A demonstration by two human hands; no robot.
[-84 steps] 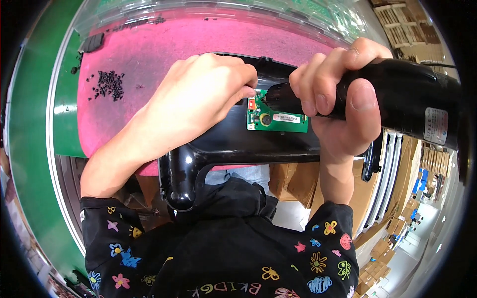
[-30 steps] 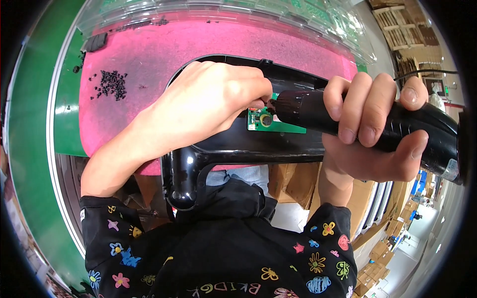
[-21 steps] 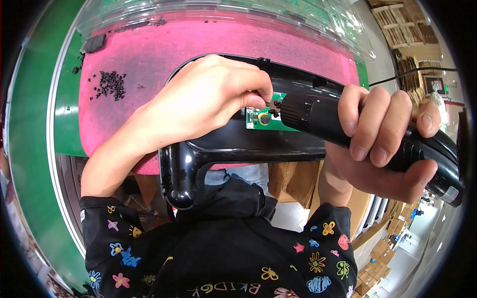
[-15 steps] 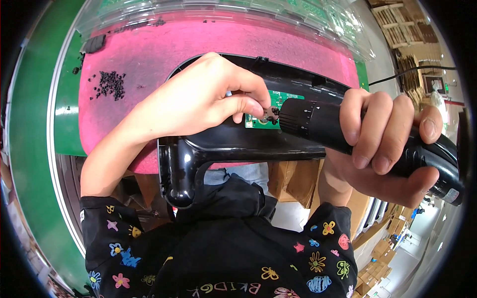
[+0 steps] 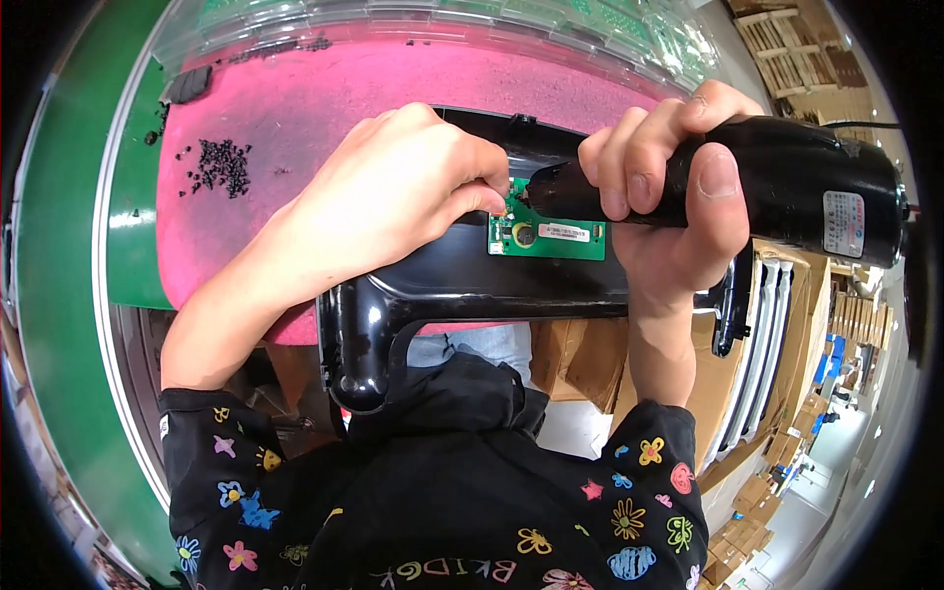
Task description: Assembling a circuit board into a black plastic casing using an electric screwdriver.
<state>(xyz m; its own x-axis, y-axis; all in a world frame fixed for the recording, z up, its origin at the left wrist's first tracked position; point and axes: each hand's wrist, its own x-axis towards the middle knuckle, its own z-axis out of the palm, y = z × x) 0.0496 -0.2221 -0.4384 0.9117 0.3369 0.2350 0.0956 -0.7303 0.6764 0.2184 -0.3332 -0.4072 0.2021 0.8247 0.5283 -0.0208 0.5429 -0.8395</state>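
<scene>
My right hand (image 5: pixel 678 177) is wrapped round a black electric screwdriver (image 5: pixel 796 182), held almost level with its nose pointing left. The nose sits over a green circuit board (image 5: pixel 565 234) that carries a white label and a round dark part. Beneath the board lies a black plastic housing (image 5: pixel 511 280) with curved arms toward me. My left hand (image 5: pixel 423 177) bends over the housing, thumb and forefinger pinched at the board's left edge, close to the screwdriver tip. What the pinch holds, if anything, is hidden.
A pink mat (image 5: pixel 285 118) covers the green bench. Small black screws (image 5: pixel 221 167) lie in a loose pile at its left, with a dark block (image 5: pixel 189 87) farther back. Clear plastic trays (image 5: pixel 433 34) line the far edge. Cardboard (image 5: pixel 580 359) stands below the near edge.
The screwdriver has swung from pointing at small black screws by my left fingers to a spot over the board's upper left. My left fingers have shifted slightly left; more of the board shows.
</scene>
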